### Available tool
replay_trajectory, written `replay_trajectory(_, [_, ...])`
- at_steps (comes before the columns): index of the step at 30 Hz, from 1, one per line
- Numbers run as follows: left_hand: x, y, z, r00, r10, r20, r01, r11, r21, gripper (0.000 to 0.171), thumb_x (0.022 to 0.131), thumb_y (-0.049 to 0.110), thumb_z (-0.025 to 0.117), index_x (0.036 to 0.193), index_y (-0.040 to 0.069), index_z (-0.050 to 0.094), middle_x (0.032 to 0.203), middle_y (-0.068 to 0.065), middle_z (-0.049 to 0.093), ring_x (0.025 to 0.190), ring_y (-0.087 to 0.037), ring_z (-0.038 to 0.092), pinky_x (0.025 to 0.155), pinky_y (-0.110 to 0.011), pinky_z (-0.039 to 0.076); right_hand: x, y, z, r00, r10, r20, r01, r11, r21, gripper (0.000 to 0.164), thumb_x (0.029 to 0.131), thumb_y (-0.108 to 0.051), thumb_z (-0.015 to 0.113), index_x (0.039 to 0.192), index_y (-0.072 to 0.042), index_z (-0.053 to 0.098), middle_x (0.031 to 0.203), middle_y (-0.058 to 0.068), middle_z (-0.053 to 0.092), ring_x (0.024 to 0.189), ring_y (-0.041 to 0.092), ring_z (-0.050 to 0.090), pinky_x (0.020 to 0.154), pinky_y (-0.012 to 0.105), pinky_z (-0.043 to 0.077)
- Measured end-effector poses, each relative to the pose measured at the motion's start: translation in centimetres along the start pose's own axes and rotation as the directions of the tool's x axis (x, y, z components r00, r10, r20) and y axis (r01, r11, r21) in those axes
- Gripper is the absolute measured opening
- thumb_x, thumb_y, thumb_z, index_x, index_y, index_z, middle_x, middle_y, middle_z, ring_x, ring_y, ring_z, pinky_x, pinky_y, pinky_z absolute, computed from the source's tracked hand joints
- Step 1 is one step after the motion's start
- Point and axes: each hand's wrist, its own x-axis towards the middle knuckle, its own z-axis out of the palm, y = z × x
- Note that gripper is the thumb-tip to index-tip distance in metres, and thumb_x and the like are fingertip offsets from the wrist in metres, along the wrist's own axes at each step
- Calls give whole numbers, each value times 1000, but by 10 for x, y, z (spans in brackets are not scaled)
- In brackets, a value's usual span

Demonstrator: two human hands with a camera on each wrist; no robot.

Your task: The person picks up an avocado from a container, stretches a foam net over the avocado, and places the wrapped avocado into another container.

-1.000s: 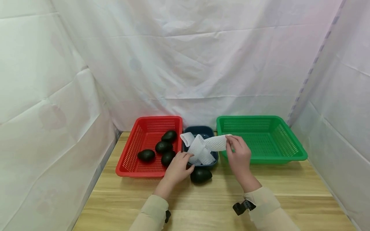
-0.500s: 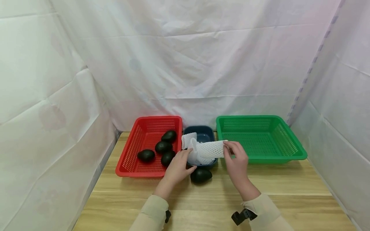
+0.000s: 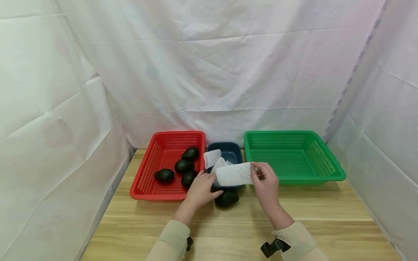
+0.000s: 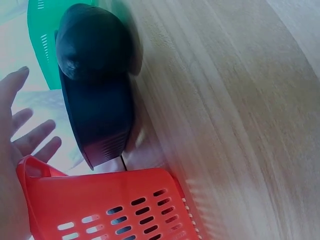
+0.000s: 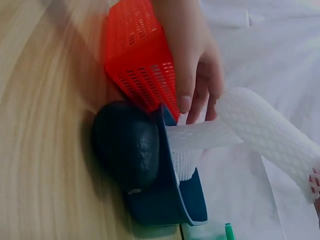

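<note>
My right hand (image 3: 266, 185) pinches one end of a white foam net sleeve (image 3: 234, 174), which stretches leftward above the dark blue basket (image 3: 230, 145). The sleeve's free end lies close to my left hand (image 3: 201, 188); whether they touch I cannot tell. In the left wrist view the left fingers (image 4: 35, 137) are spread, with nothing gripped. More foam net sleeves (image 3: 212, 158) lie in the blue basket. A dark avocado (image 3: 226, 199) sits on the table against that basket's near side; the right wrist view shows this avocado (image 5: 125, 147) large.
A red basket (image 3: 138, 181) at the left holds several avocados (image 3: 164, 175). To the right stands a green basket (image 3: 326, 179). The wooden table (image 3: 235, 232) extends toward me, and white cloth (image 3: 209, 72) hangs behind and at both sides.
My right hand has drawn the sleeve toward me and slightly left, turning it from the pile so it now lies nearly level in front of the other sleeves. The left hand has barely moved.
</note>
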Motion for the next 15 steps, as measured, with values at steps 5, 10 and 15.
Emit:
replay_trajectory(5, [1, 0, 1, 1000, 7, 22, -7, 1000, 17, 59, 83, 51, 72, 131, 20, 58, 125, 0, 63, 118, -21, 54, 115, -45, 19, -4, -9, 1, 1000, 2, 9, -3, 1000, 5, 17, 86, 9, 67, 98, -1, 72, 91, 8, 66, 66, 18, 56, 58, 12, 46])
replay_trajectory(10, [1, 0, 1, 1000, 7, 12, -7, 1000, 24, 54, 81, 50, 74, 124, 20, 63, 119, 1, 66, 113, -20, 56, 115, -44, 20, -6, -9, 3, 1000, -8, 22, 8, 1000, -11, 17, 85, 11, 67, 98, 1, 72, 92, 8, 66, 65, 18, 55, 56, 13, 45])
replay_trajectory(15, [3, -1, 2, 1000, 16, -8, -16, 999, -38, 70, 76, 50, 79, 133, 17, 56, 125, 1, 63, 114, -20, 57, 114, -47, 22, -9, 1, 3, 997, 54, 62, -51, 998, -42, 13, 90, 1, 66, 101, -2, 72, 92, 6, 66, 67, 15, 54, 55, 13, 45])
